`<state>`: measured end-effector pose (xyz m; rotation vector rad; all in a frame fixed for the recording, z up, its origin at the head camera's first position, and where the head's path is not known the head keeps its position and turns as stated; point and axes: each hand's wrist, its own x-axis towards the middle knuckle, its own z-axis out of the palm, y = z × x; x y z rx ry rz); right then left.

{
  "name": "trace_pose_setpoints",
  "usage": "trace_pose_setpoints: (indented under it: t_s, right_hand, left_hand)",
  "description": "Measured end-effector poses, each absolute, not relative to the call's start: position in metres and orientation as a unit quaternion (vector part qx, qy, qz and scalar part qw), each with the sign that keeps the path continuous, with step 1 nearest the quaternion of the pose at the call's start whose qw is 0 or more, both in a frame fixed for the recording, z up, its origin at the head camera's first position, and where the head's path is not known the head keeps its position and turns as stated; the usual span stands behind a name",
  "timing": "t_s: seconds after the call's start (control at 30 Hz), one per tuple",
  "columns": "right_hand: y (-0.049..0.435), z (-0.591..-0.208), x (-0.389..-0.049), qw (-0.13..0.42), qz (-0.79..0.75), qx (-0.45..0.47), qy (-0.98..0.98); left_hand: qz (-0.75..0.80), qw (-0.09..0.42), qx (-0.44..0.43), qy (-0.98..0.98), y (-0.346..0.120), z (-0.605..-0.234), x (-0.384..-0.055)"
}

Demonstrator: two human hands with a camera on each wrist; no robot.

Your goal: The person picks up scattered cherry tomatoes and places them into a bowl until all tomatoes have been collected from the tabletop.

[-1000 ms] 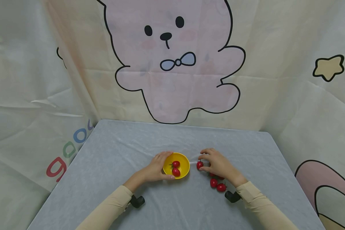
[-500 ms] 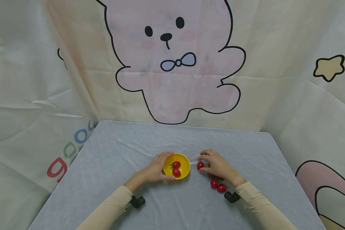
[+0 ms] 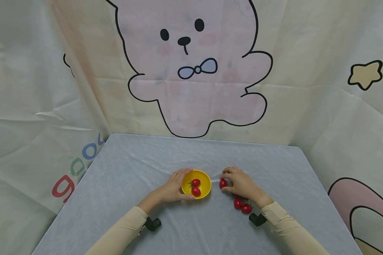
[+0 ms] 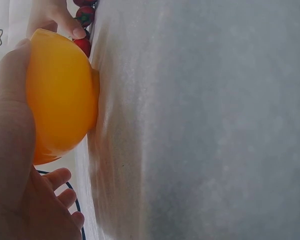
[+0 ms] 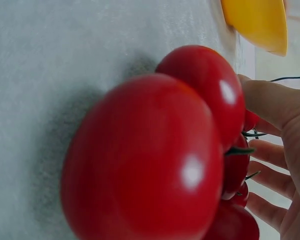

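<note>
My left hand (image 3: pixel 172 187) holds a yellow bowl (image 3: pixel 206 185) by its side, thumb near the front and fingers at the back of the rim. Inside the bowl lie two red cherry tomatoes (image 3: pixel 196 191). To the right of it my right hand (image 3: pixel 245 183) pinches another cherry tomato (image 3: pixel 222 183) between thumb and fingers, low over the cloth. Under and in front of that hand sit several more cherry tomatoes (image 3: pixel 246 209), some partly covered by the hand. In the right wrist view a large near tomato (image 5: pixel 145 160) hides part of the others.
A pale blue-grey cloth (image 3: pixel 140 156) covers the table. Behind it hangs a cream backdrop (image 3: pixel 284 106) with a pink bear drawing, and similar sheets stand at both sides. Each wrist carries a dark camera mount (image 3: pixel 257 219).
The right thumb and fingers have closed in around the cherry tomato, which has shifted very slightly right. The left hand and the bowl have stayed in place.
</note>
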<state>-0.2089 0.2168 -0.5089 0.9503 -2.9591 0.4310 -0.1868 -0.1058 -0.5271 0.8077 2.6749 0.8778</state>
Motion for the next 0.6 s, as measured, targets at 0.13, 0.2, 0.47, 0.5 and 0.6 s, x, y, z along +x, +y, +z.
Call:
trace_pose_setpoints:
  t_s: [0.13, 0.2, 0.47, 0.5, 0.6]
  right_hand:
    - [0.2165, -0.5095, -0.2091, 0.004, 0.135, 0.304, -0.943]
    - [0.2167, -0.5097, -0.2089, 0.003, 0.134, 0.304, -0.943]
    - [0.2157, -0.5090, -0.2083, 0.006, 0.131, 0.304, -0.944]
    - [0.2155, -0.5091, -0.2083, 0.009, 0.130, 0.305, -0.943]
    - [0.2153, -0.5089, -0.2080, 0.012, 0.125, 0.306, -0.944]
  left_hand:
    - [0.297, 0.106, 0.273, 0.909, -0.1055, -0.5274, -0.1870]
    - [0.297, 0.107, 0.272, 0.909, -0.1054, -0.5272, -0.1867]
    - [0.298, 0.105, 0.273, 0.909, -0.1057, -0.5258, -0.1861]
    - [0.298, 0.106, 0.273, 0.908, -0.1057, -0.5258, -0.1861]
    - [0.300, 0.107, 0.273, 0.908, -0.1058, -0.5256, -0.1860]
